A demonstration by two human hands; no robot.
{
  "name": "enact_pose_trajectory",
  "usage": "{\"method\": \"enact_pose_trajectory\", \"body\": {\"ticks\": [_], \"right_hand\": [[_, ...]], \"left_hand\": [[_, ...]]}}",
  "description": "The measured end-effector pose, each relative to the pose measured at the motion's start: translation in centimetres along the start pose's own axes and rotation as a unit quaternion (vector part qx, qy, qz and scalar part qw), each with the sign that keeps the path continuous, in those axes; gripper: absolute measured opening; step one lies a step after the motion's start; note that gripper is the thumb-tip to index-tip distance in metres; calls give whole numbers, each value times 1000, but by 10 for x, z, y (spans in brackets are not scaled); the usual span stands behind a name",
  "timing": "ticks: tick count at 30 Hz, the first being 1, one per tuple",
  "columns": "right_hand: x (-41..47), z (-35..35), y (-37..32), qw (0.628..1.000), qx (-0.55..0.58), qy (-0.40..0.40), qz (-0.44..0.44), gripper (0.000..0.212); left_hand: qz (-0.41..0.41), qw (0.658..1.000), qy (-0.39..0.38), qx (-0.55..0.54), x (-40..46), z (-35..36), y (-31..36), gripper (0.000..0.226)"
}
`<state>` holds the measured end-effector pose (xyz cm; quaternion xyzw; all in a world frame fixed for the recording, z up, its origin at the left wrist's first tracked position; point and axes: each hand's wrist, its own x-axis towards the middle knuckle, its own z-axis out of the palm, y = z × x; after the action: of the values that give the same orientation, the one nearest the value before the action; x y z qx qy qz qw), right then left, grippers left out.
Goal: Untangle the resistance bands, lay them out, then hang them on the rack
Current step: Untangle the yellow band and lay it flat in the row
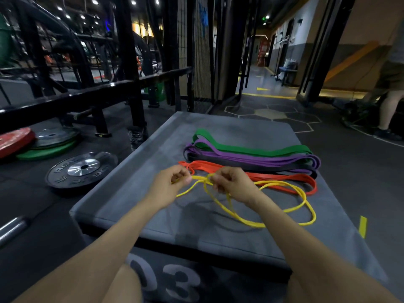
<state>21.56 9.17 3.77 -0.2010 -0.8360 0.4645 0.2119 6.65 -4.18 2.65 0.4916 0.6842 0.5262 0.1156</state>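
A thin yellow band (290,209) lies in tangled loops on the grey padded box (166,145), with a knot between my hands. My left hand (172,182) pinches one yellow strand just left of the knot. My right hand (231,182) grips the strands on the knot's right side, slightly above the box top. Behind my hands an orange band (284,179) lies flat. Farther back, a black band (251,166), a purple band (262,157) and a green band (251,148) lie side by side, stretched from left to right.
A black rack frame (129,62) with a horizontal bar stands to the left rear. Weight plates (80,169) lie on the floor at the left, and a steel barbell end (11,230) lower left. A person's legs (387,106) stand at the far right.
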Motion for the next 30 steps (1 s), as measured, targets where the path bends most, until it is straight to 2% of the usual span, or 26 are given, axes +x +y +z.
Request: {"method": "enact_pose_trajectory", "body": {"ticks": [3, 5, 8, 12, 14, 16, 17, 18, 19, 20, 22, 25, 27, 30], "right_hand": [[17, -19, -15, 996, -13, 90, 0, 31], [26, -30, -26, 993, -25, 113, 6, 32], [32, -39, -45, 986, -113, 119, 12, 35], [36, -59, -65, 954, -273, 116, 33, 38], [38, -69, -73, 932, -340, 107, 67, 30], [39, -74, -87, 922, -370, 103, 52, 20], [40, -75, -96, 939, -327, 102, 14, 22], [40, -74, -109, 969, -227, 95, -19, 23], [38, -69, -122, 993, -80, 74, -36, 27], [36, -65, -135, 996, 61, 44, -38, 30], [39, -56, -150, 980, 199, -12, -26, 30], [47, -44, -149, 970, 227, -64, -52, 16], [47, -41, -142, 976, 179, -111, -51, 11], [43, -48, -121, 987, 62, -149, -11, 16]], "left_hand": [[25, 997, 26, -72, 12, -22, 28, 17], [35, 994, 47, -96, 20, -33, 51, 22], [42, 993, 61, -97, 30, -45, 81, 20], [34, 985, 78, -149, 48, -58, 115, 16], [14, 979, 86, -186, 57, -64, 132, 15], [0, 972, 80, -221, 68, -67, 147, 16], [-1, 971, 69, -227, 73, -68, 154, 16], [2, 972, 56, -229, 79, -67, 161, 16], [7, 972, 45, -232, 83, -66, 168, 16], [12, 970, 38, -241, 88, -64, 175, 16], [16, 963, 30, -269, 97, -62, 191, 17], [10, 948, 23, -319, 110, -63, 214, 14], [5, 935, 38, -352, 118, -67, 226, 14], [-14, 915, 98, -392, 127, -84, 231, 15]]}}
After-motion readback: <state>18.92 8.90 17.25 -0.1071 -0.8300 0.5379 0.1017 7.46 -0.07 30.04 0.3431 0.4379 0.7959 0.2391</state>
